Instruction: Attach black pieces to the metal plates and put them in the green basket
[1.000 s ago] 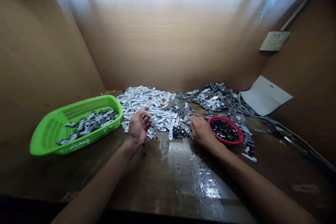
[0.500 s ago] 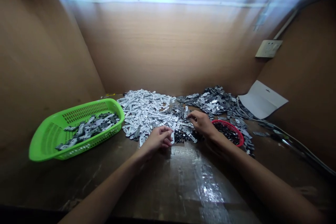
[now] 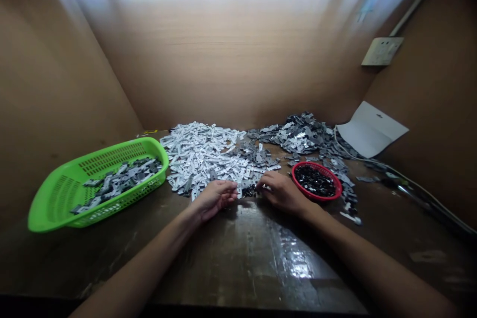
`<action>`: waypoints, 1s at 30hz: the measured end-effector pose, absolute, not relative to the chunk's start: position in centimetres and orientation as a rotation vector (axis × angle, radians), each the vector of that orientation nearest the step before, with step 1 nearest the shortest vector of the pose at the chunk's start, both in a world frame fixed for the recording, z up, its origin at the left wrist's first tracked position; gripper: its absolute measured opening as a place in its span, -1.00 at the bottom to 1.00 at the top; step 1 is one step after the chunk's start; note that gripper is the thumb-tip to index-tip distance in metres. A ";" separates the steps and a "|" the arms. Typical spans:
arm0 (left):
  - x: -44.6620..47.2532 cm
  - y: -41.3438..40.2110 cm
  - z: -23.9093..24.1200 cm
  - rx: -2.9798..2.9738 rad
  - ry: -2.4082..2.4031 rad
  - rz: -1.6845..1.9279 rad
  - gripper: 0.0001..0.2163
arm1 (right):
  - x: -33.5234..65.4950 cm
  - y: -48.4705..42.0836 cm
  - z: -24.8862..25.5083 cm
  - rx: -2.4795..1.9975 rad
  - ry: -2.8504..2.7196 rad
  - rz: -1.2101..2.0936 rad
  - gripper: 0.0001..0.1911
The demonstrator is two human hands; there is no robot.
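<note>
My left hand [image 3: 214, 198] rests on the table at the near edge of a heap of white metal strips [image 3: 203, 151], its fingers curled and pinched on something I cannot make out. My right hand [image 3: 281, 191] lies just right of it, fingers bent over a small cluster of black parts [image 3: 250, 190], next to a small red basket [image 3: 334, 193] full of black parts. The two hands nearly meet. Behind the red basket spreads a heap of grey metal pieces [image 3: 303, 136].
A green plastic basket [image 3: 55, 198] holding grey assembled pieces sits at the left. A white sheet [image 3: 368, 129] leans at the right wall, with cables [image 3: 417, 191] running along that side. A wall socket [image 3: 382, 50] is above. Brown walls enclose the dark, glossy table [image 3: 253, 253].
My left hand came in from the white heap's left side toward the centre and closed. My right hand drew back from the pile to the black parts beside the red basket.
</note>
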State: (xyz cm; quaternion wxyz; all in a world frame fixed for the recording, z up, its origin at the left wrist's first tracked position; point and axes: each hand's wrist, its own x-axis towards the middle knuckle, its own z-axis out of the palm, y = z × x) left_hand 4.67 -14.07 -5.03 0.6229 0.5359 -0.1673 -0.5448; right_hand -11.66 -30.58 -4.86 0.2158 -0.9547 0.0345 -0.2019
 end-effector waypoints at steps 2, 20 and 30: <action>4.8 -14.1 -4.6 1.172 -0.268 -1.247 -0.80 | -11.7 -30.7 -5.1 -2.821 0.086 -0.511 -0.84; 2.6 -14.4 -4.8 1.618 -0.630 -1.035 -0.72 | -11.2 -29.9 -4.8 -2.198 0.271 -0.593 -0.78; 2.9 -14.2 -5.1 1.581 -0.632 -1.057 -0.72 | -11.1 -29.8 -5.0 -2.288 0.156 -0.622 -0.85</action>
